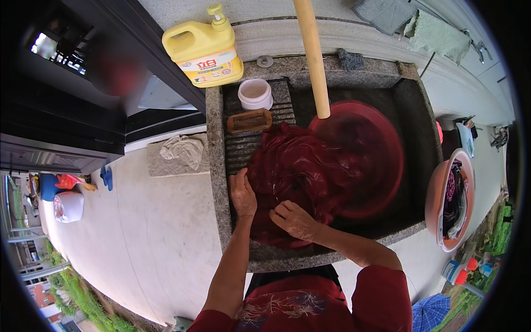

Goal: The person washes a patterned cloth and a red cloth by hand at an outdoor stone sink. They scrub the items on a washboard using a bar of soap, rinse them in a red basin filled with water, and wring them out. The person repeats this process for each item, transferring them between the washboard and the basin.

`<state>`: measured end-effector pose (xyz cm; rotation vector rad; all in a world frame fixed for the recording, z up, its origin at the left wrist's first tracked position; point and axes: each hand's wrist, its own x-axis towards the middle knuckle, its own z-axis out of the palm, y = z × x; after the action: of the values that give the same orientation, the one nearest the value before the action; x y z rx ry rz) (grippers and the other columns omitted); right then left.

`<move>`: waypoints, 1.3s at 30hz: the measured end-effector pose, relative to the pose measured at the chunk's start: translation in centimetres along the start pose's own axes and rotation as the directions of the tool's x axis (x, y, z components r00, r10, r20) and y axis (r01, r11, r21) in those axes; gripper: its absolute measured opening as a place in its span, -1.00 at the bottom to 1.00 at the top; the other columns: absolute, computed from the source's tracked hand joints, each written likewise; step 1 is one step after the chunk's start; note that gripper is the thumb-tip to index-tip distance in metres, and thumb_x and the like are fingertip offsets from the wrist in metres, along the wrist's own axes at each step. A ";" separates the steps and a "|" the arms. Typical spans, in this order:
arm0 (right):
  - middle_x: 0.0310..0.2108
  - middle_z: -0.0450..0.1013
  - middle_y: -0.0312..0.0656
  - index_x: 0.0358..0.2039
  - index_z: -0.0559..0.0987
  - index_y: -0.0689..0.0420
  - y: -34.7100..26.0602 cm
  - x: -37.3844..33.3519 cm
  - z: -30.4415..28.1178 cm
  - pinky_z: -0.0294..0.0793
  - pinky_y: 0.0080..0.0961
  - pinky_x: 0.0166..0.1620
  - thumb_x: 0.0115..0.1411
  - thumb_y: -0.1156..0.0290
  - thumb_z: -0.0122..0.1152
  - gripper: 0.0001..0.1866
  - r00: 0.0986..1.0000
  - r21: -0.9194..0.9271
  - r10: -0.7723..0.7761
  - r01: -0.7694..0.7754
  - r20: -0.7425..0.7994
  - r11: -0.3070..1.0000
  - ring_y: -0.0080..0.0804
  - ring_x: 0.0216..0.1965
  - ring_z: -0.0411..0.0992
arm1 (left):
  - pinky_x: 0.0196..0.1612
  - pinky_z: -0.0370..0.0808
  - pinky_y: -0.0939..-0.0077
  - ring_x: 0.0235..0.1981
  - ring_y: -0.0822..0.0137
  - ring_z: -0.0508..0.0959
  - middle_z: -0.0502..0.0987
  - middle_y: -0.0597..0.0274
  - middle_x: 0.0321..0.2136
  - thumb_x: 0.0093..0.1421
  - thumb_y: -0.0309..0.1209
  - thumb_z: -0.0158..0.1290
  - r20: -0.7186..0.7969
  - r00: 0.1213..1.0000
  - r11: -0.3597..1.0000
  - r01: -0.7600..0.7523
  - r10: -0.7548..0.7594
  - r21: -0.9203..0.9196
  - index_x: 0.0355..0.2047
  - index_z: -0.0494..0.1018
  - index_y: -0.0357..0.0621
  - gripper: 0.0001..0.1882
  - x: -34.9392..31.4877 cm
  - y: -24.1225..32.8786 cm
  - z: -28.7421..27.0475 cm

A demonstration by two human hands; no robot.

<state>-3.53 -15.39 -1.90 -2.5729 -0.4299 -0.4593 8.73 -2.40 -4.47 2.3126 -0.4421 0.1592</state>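
Note:
A wet dark-red garment (293,160) lies bunched over the ribbed washboard (235,150) on the left side of a stone sink. Its right part hangs into a red basin (394,182) of dark water. My left hand (242,195) rests at the garment's left edge, fingers stretched forward over the ribs. Close by, my right hand (296,220) has its fingers curled and pinched on the cloth's near part; the fingertips are partly hidden. Beyond the garment, a wooden scrubbing brush (250,120) and a white round tub (255,94) sit on the washboard.
Granite walls (218,205) edge the sink. A pale pole (313,61) slants down over the basin. The yellow pump jug (204,50) stands at the far left corner. To the right is a pink basin of clothes (433,205); a grey rag (182,150) lies left on a stone slab.

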 end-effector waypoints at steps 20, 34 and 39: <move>-0.36 0.29 -0.19 -0.38 0.40 0.06 7.7 3.5 0.0 0.30 -0.36 -0.20 0.01 0.30 0.22 -0.78 0.882 -0.189 0.409 -0.454 -0.234 0.871 -0.26 -0.26 0.29 | -0.18 0.36 0.23 -0.26 0.07 0.39 0.36 0.07 -0.33 0.13 -0.33 0.10 0.188 0.978 0.996 -0.088 0.084 0.015 -0.29 0.39 -0.21 -0.77 0.6 -0.3 0.2; 0.26 0.01 0.09 0.22 0.21 0.06 4.6 4.3 0.5 -0.03 -0.02 0.27 0.16 -0.06 0.04 -0.29 0.966 -0.189 0.257 -0.247 0.031 0.950 0.00 0.29 -0.01 | -0.17 0.34 0.30 -0.25 0.08 0.37 0.31 0.04 -0.29 0.15 -0.54 0.03 0.178 0.984 0.999 -0.006 0.015 -0.051 -0.23 0.32 -0.26 -0.82 0.1 -1.2 -0.8; 0.23 0.06 0.09 0.19 0.24 0.09 14.0 8.3 2.9 0.03 0.03 0.23 0.12 -0.01 0.12 -0.29 0.756 -0.250 0.593 -0.653 -0.277 0.715 0.00 0.27 0.03 | -0.10 0.33 0.20 -0.15 0.06 0.35 0.27 0.04 -0.20 0.16 -0.37 0.07 0.266 0.958 0.981 0.148 -0.110 -0.127 -0.16 0.32 -0.24 -0.70 0.4 0.2 -0.7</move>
<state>9.91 -23.76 -6.71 -2.7424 0.6455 -0.5280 9.07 -2.14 -3.74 2.2158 -0.4146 -0.2346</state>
